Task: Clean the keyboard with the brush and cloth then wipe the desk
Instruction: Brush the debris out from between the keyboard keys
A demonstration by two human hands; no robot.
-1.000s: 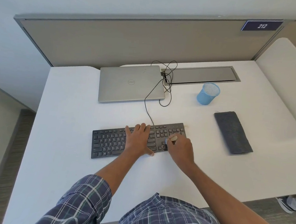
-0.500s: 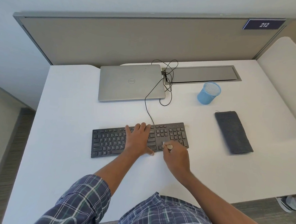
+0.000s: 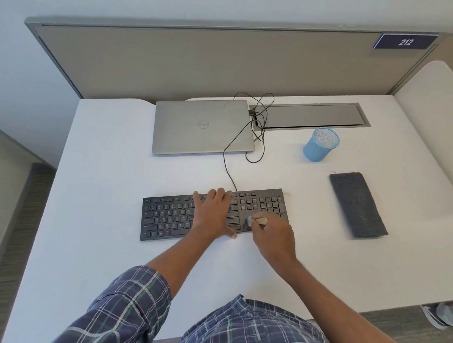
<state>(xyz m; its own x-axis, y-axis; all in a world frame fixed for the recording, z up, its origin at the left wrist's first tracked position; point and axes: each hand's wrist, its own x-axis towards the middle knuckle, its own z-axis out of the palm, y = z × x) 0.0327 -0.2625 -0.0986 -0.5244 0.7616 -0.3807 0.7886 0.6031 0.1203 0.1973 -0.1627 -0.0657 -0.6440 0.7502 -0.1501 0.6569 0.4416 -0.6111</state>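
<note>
Your right hand (image 3: 274,235) has brought the brush (image 3: 257,221) a little to the left and toward the near edge of the keyboard (image 3: 169,215) since one second ago; since half a second ago it has almost not moved. Your left hand (image 3: 212,213), the keyboard and the cloth (image 3: 357,204) are in the same places as before.

The white desk (image 3: 109,243) carries everything. A closed silver laptop (image 3: 204,126) lies at its far edge. The black keyboard lies near the middle of the desk, a bit turned, and its thin cable (image 3: 227,168) runs toward the far edge. The dark grey cloth is folded into a long strip and lies close to the right edge, well apart from the keyboard. A blue mesh cup (image 3: 320,144) stands between the cloth and the far edge.

Your left hand lies flat on the right part of the letter keys. Its fingers are straight and slightly spread and hold nothing; the fingertips reach the far edge of the keyboard and the thumb is at its near edge.

Your right hand has its fingers curled, and they pinch the pale wooden handle of the brush. Only a short piece of the handle comes out of the fingers, pointing left. The small light bristle head touches the keys between the letter block and the number pad, near the front row.
</note>
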